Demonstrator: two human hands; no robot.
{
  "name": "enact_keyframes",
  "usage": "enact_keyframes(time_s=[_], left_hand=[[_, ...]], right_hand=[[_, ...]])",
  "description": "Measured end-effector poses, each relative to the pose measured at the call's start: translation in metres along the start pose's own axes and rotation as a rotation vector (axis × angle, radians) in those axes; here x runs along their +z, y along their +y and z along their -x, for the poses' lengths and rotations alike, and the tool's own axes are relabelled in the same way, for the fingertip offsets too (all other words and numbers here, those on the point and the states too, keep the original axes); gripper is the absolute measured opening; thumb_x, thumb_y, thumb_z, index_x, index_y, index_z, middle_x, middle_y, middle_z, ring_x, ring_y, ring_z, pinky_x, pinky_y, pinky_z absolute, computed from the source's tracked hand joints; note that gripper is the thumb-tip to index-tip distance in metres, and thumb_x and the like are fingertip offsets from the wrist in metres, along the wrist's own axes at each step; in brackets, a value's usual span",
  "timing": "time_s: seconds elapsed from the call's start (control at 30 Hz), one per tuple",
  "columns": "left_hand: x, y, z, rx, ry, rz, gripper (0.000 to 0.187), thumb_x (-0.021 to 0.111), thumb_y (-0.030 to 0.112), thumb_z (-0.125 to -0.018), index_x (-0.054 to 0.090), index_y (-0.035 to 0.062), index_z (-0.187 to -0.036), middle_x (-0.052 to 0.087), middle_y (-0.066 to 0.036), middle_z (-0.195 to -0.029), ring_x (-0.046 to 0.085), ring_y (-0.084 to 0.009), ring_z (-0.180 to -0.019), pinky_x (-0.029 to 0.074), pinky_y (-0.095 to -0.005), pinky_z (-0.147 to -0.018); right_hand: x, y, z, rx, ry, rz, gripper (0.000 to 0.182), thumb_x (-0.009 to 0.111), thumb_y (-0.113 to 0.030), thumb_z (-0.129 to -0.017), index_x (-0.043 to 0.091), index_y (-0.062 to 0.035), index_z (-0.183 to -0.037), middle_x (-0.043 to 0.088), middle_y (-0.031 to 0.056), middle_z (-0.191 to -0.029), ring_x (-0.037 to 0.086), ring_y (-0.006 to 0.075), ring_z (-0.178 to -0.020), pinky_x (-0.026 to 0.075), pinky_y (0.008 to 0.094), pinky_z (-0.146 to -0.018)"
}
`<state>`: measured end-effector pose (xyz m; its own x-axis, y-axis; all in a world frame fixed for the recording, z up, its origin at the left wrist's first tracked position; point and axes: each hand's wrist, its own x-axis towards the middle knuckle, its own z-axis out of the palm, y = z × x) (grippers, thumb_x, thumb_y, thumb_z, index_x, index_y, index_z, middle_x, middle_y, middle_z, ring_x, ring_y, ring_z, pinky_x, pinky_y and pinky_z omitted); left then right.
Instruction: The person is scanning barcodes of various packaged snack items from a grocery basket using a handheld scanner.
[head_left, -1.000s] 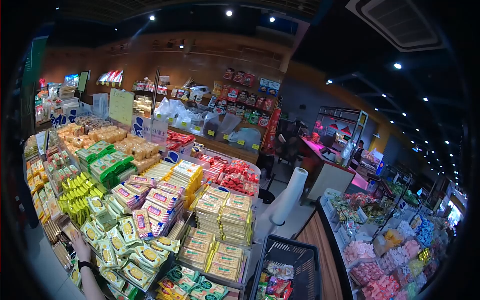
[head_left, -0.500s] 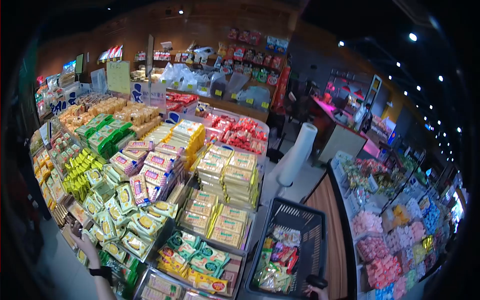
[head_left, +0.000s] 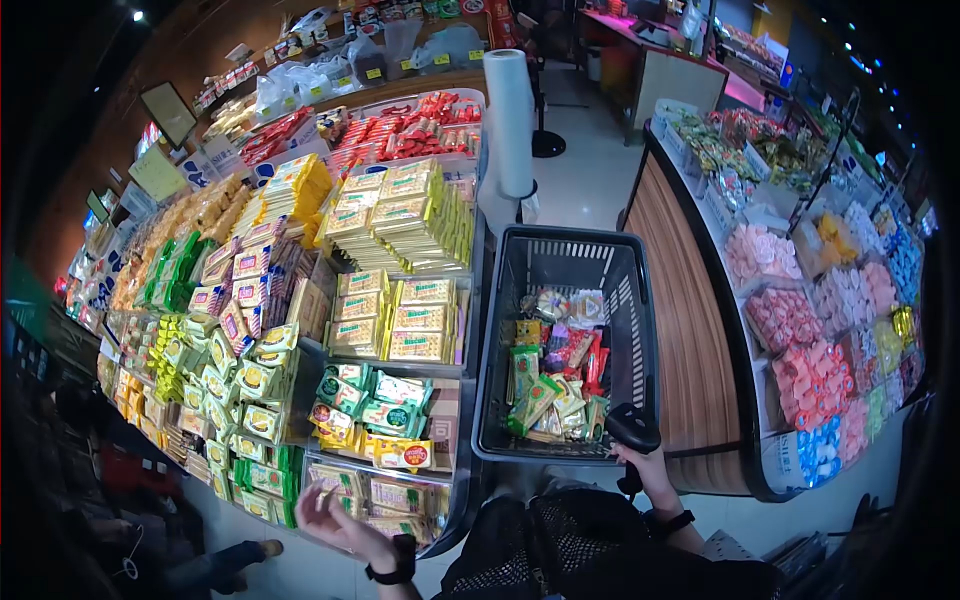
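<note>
My left hand (head_left: 338,522), empty with its fingers loosely apart, hovers by the near edge of the snack display. Close to it lie packs of wrapped biscuits (head_left: 398,496) in the front compartment. Behind these are green packs (head_left: 395,418) and yellow packs (head_left: 402,452). My right hand (head_left: 648,472) is closed around the black handle of a dark shopping basket (head_left: 487,390). Inside the basket, several small packets show, among them a green packet (head_left: 534,402) and a red packet (head_left: 596,362).
A roll of clear plastic bags (head_left: 512,125) stands behind the basket. On the right, a wood-sided counter (head_left: 690,370) bears pink wrapped sweets (head_left: 812,385). Stacked biscuit packs (head_left: 400,215) fill the left display. At the lower left, another person's leg and shoe (head_left: 225,565) show.
My view has tipped down and turned, so the basket now sits nearer the middle. My left hand has moved from the yellow-and-white packs to the display's near edge. The right stays at the basket handle.
</note>
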<state>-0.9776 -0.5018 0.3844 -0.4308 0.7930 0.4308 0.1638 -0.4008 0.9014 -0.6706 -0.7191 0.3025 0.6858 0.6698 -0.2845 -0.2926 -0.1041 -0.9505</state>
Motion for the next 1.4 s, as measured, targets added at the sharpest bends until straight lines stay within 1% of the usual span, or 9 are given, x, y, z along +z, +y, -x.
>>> enact_keyframes(time_s=[0.2,0.23,0.5,0.9,1.0,1.17,1.2,1.3,1.4], left_hand=[[0.105,0.055,0.067,-0.069,-1.076,-0.078,0.035,0.052,0.009,-0.084,0.041,0.001,-0.116,0.037,-0.015,-0.122,0.038,-0.0268,-0.116,0.035,-0.0361,-0.094],[0.123,0.05,0.076,0.334,-1.214,-0.324,0.04,0.055,0.014,-0.082,0.042,-0.0007,-0.116,0.035,-0.02,-0.124,0.034,-0.0335,-0.119,0.034,-0.0395,-0.095],[0.232,-0.063,0.176,0.36,-2.022,-1.026,0.069,0.059,0.04,-0.077,0.035,-0.0036,-0.124,0.047,-0.021,-0.119,0.048,-0.0336,-0.108,0.041,-0.0418,-0.088],[0.229,-0.136,0.206,0.501,-1.818,-1.232,0.088,0.061,0.026,-0.072,0.006,0.0059,-0.138,0.06,-0.017,-0.098,0.06,-0.0311,-0.089,0.045,-0.0432,-0.078],[0.228,-0.134,0.209,0.359,-1.803,-1.236,0.086,0.059,0.023,-0.074,0.005,0.0068,-0.138,0.062,-0.016,-0.094,0.062,-0.0284,-0.084,0.048,-0.0407,-0.075],[0.232,-0.124,0.197,0.422,-1.813,-1.05,0.032,0.051,0.017,-0.078,0.055,0.0002,-0.105,0.063,-0.017,-0.081,0.063,-0.0309,-0.076,0.051,-0.0385,-0.067],[0.234,-0.108,0.194,0.254,-1.733,-0.971,0.02,0.051,0.017,-0.078,0.06,0.0,-0.085,0.062,-0.02,-0.081,0.062,-0.0333,-0.077,0.051,-0.041,-0.067],[0.235,-0.049,0.178,0.109,-1.569,-0.636,0.018,0.051,0.011,-0.079,0.057,-0.0022,-0.089,0.06,-0.022,-0.072,0.063,-0.0317,-0.073,0.051,-0.0384,-0.067],[0.218,-0.01,0.168,-0.543,-1.369,0.009,0.018,0.052,0.01,-0.085,0.054,-0.0023,-0.097,0.061,-0.011,-0.091,0.06,-0.018,-0.087,0.049,-0.032,-0.076]], right_hand=[[-0.018,-0.006,0.002,-0.043,-0.04,0.082,0.031,0.074,-0.009,-0.068,0.062,0.0008,-0.095,0.065,0.0056,-0.082,0.059,0.0091,-0.075,0.047,0.0243,-0.069],[-0.023,-0.004,0.002,-0.087,-0.067,0.192,0.031,0.075,-0.01,-0.067,0.062,0.001,-0.093,0.065,0.0057,-0.084,0.06,0.0095,-0.076,0.047,0.0249,-0.071],[-0.044,-0.005,0.006,-0.115,-0.144,0.26,0.038,0.077,-0.016,-0.065,0.061,0.0002,-0.095,0.065,0.0083,-0.088,0.061,0.0113,-0.083,0.047,0.0268,-0.076],[-0.069,0.002,0.001,-0.198,-0.356,0.312,0.039,0.074,-0.02,-0.062,0.06,-0.0024,-0.094,0.062,0.0119,-0.084,0.062,0.0225,-0.08,0.047,0.0311,-0.07],[-0.076,-0.004,0.004,-0.175,-0.466,0.388,0.042,0.074,-0.017,-0.066,0.057,-0.0002,-0.101,0.063,0.0079,-0.091,0.059,0.0123,-0.084,0.045,0.0272,-0.076],[-0.076,-0.006,0.001,-0.165,-0.454,0.36,0.042,0.074,-0.02,-0.064,0.058,-0.0008,-0.098,0.063,0.0095,-0.088,0.06,0.0158,-0.082,0.046,0.0289,-0.073],[-0.076,-0.003,-0.002,-0.176,-0.443,0.339,0.04,0.074,-0.022,-0.063,0.059,-0.0016,-0.094,0.063,0.0109,-0.085,0.062,0.0197,-0.079,0.046,0.0301,-0.07],[-0.08,0.008,-0.001,-0.115,-0.401,0.253,0.041,0.075,-0.02,-0.065,0.058,-0.001,-0.097,0.064,0.0084,-0.087,0.061,0.0145,-0.083,0.046,0.0281,-0.074],[-0.072,-0.015,0.0,-0.099,-0.405,0.176,0.04,0.075,-0.016,-0.067,0.058,-0.0004,-0.1,0.064,0.006,-0.091,0.059,0.0112,-0.087,0.046,0.0263,-0.078]])
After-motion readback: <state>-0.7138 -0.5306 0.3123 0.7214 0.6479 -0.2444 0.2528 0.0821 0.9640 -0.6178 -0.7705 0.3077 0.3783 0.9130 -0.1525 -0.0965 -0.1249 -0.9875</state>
